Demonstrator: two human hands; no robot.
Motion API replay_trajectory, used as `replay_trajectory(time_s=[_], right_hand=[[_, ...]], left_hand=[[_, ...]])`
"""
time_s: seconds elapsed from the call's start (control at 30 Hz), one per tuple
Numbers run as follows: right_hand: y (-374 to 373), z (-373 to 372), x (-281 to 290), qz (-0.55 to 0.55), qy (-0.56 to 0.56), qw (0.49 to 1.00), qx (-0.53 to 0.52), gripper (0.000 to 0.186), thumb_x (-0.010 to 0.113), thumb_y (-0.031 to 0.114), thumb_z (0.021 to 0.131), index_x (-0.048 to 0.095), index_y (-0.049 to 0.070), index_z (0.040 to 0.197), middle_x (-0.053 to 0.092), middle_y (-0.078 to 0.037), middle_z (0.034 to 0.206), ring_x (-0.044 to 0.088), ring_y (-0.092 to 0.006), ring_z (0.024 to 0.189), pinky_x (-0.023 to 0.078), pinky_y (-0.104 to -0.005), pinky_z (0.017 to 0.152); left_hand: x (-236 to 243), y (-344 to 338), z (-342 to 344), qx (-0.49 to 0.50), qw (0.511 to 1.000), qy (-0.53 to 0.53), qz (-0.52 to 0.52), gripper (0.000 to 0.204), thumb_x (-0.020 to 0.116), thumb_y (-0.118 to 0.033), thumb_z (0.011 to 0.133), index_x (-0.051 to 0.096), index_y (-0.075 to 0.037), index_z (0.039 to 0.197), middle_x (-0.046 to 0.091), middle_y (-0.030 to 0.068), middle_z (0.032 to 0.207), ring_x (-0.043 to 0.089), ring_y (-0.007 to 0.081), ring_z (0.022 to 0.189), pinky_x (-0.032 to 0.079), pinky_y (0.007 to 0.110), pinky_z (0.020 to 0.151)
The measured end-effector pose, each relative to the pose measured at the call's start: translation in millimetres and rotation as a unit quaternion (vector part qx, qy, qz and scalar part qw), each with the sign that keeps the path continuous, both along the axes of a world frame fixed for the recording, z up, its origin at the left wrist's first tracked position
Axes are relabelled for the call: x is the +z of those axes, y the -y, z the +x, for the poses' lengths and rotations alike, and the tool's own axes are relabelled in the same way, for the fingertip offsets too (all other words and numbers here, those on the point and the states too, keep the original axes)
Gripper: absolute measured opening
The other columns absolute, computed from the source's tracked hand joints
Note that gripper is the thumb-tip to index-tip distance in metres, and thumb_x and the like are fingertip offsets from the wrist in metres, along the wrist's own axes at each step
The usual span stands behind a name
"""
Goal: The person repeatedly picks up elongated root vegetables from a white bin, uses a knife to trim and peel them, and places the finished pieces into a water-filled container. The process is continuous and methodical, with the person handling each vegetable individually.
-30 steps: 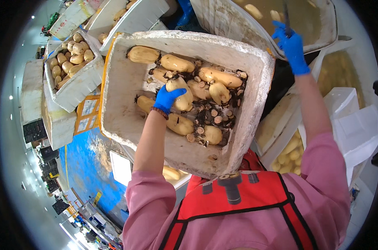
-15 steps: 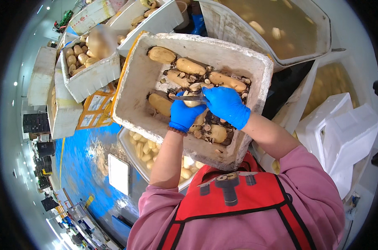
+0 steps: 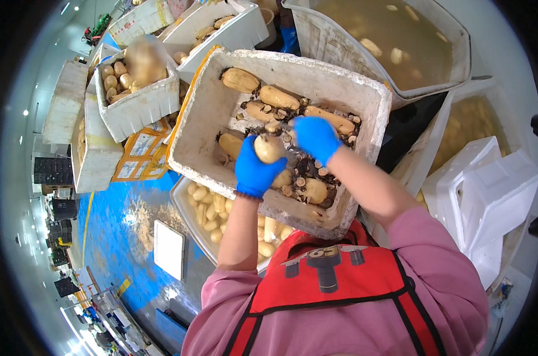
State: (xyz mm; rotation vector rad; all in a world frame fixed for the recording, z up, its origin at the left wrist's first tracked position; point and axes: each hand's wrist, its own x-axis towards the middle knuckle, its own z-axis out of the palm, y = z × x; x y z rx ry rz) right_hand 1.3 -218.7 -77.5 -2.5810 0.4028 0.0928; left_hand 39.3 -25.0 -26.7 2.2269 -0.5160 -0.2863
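Observation:
My left hand (image 3: pixel 255 172), in a blue glove, is wrapped round a pale lotus root piece (image 3: pixel 269 149), its rounded end facing up. To its right my right hand (image 3: pixel 316 140), also blue-gloved, is smeared by motion; the fingers look curled round the knife seen in it earlier, but the blade is not plain now. Both hands are over a worn white foam box (image 3: pixel 204 113). Inside it lie several lotus roots (image 3: pixel 279 97) with dark joints, among cut-off slices (image 3: pixel 300 182) and black trimmings.
Below the foam box stands a white tub (image 3: pixel 183 204) of peeled lotus root. Foam boxes (image 3: pixel 139 113) of roots are stacked at the left. Murky water fills a large tub (image 3: pixel 393 89) at the far right. White foam pieces (image 3: pixel 488 190) lie at the right; a white board (image 3: pixel 169 249) is on the blue floor.
The knife blade, earlier lying across the lotus root piece, has come away as my right hand moved right. My left hand has turned the piece end up and shifted slightly left.

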Motion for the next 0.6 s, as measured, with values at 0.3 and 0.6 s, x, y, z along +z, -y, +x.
replay_trajectory(time_s=[0.3, 0.6], right_hand=[[6.7, 7.3, -9.1, 0.387, 0.019, 0.913, -0.129, 0.049, 0.064, 0.049, 0.083, 0.066, 0.002, 0.096, 0.068, -0.018, 0.084, 0.066, -0.0275, 0.073, 0.052, -0.0415, 0.063], [-17.5, -28.4, 6.1, 0.683, 0.143, 0.684, -0.214, 0.035, 0.063, 0.031, 0.089, 0.064, 0.004, 0.112, 0.065, -0.006, 0.082, 0.062, -0.0145, 0.071, 0.049, -0.0266, 0.057]], left_hand=[[-17.0, -6.3, 38.9, 0.032, 0.928, -0.149, -0.339, 0.066, 0.077, -0.015, 0.071, 0.046, -0.006, 0.128, 0.056, 0.0126, 0.119, 0.057, 0.0292, 0.108, 0.049, 0.040, 0.090], [-27.6, 1.4, 13.4, -0.004, 0.794, -0.354, -0.495, 0.063, 0.067, -0.012, 0.080, 0.040, -0.009, 0.136, 0.049, 0.0131, 0.131, 0.051, 0.0322, 0.119, 0.046, 0.048, 0.097]])
